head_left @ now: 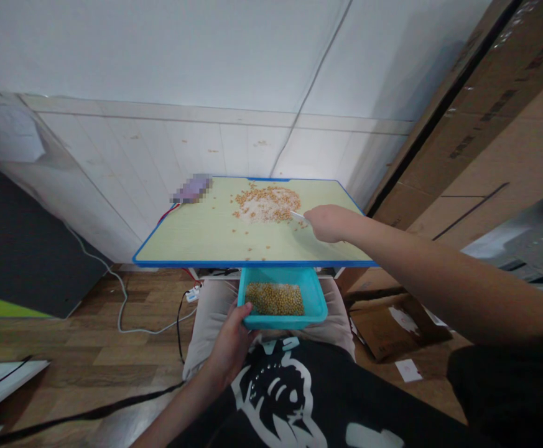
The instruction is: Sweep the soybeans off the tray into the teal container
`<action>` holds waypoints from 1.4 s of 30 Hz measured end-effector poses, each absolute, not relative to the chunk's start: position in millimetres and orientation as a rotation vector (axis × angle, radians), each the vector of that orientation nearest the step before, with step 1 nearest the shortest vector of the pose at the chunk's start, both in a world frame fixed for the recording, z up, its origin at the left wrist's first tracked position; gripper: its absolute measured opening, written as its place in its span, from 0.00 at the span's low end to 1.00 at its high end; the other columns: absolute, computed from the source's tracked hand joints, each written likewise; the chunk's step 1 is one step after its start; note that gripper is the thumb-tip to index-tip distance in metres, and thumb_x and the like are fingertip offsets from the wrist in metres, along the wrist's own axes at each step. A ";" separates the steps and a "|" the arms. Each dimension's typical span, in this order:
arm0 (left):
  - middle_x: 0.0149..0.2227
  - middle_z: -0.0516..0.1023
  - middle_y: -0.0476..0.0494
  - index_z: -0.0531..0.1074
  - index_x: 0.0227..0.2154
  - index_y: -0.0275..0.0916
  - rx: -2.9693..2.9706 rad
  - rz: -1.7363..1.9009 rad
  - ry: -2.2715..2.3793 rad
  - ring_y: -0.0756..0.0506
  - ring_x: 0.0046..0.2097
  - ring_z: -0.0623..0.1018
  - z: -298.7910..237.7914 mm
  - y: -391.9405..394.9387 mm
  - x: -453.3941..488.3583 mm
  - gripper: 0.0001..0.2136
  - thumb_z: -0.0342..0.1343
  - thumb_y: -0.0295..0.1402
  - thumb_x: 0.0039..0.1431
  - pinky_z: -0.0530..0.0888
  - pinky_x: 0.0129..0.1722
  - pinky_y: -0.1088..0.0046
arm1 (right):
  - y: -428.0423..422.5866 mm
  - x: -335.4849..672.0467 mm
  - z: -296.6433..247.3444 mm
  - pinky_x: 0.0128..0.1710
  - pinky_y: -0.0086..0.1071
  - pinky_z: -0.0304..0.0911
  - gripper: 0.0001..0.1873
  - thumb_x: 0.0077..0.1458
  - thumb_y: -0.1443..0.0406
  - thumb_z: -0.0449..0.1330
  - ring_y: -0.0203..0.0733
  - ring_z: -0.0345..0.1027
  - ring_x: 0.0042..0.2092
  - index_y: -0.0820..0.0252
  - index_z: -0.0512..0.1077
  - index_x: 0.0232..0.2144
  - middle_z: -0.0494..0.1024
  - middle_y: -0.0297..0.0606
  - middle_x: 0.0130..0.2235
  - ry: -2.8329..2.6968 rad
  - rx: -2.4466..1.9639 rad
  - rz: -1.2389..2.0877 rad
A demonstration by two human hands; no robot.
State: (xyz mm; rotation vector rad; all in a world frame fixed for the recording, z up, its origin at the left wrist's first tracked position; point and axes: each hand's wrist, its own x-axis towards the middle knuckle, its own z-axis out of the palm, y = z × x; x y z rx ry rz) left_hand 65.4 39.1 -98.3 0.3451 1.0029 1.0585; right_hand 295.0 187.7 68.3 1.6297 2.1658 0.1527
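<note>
My left hand grips the near left corner of a turquoise plastic basin, thumb over the rim. The basin rests about at my lap, just below the table's front edge, with yellow soybeans covering its floor. Over the table's right half, my right hand is closed around a thin white tool; most of it is hidden in the fist, so its exact kind is unclear. The tool's tip meets the right side of a spread pile of soybeans mixed with white rice-like grains. Some loose beans lie around the pile.
The pale yellow table has a blue edge and stands against a white wall. A pixelated purple object lies at its back left corner. Cardboard boxes rise on the right; an open carton and cables are on the floor.
</note>
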 end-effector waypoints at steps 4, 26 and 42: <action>0.55 0.83 0.38 0.73 0.56 0.40 0.334 1.075 1.004 0.34 0.57 0.80 -102.3 39.5 65.3 0.25 0.63 0.37 0.55 0.77 0.49 0.61 | 183.0 289.3 71.0 0.40 0.38 0.68 0.21 0.58 0.74 0.56 0.55 0.79 0.47 0.68 0.80 0.51 0.83 0.58 0.49 2.156 1.594 0.155; 0.57 0.82 0.39 0.71 0.57 0.40 0.327 1.052 1.017 0.35 0.59 0.79 -96.9 40.0 65.9 0.24 0.60 0.36 0.57 0.77 0.49 0.61 | 160.5 266.5 75.0 0.40 0.37 0.69 0.20 0.60 0.72 0.55 0.54 0.80 0.47 0.71 0.80 0.50 0.83 0.60 0.49 2.265 1.475 0.125; 0.57 0.82 0.38 0.71 0.58 0.39 0.337 1.059 0.978 0.35 0.59 0.79 -103.5 40.5 64.2 0.26 0.62 0.38 0.55 0.76 0.51 0.61 | 164.6 270.1 89.8 0.38 0.37 0.64 0.20 0.60 0.72 0.55 0.53 0.78 0.46 0.69 0.78 0.51 0.83 0.58 0.47 2.370 1.617 0.114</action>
